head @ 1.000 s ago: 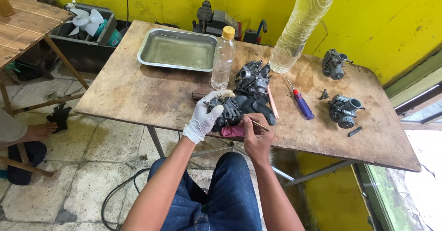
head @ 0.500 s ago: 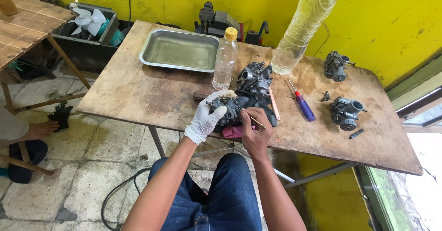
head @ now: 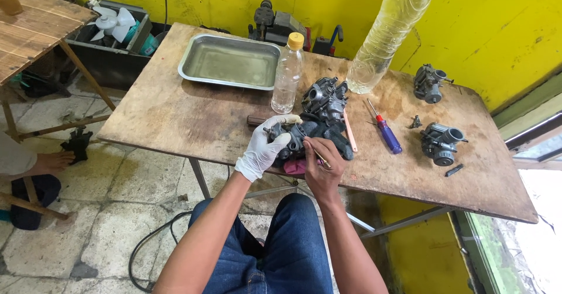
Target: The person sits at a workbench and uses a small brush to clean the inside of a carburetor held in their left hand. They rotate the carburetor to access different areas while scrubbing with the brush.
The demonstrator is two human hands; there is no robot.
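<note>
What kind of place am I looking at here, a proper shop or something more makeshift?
Probably a small, makeshift engine-repair workshop. Several carburetors lie on a worn wooden table with a screwdriver and a metal tray of liquid. The gloved left hand holds one carburetor.

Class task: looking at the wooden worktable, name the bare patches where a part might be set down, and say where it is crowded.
The table is bare at its left end, below the metal tray, left of the gloved left hand. Another bare strip runs along the near right edge, below the blue screwdriver and the right-hand carburetor. The middle is crowded: plastic bottle, dark carburetor, right hand.
</note>
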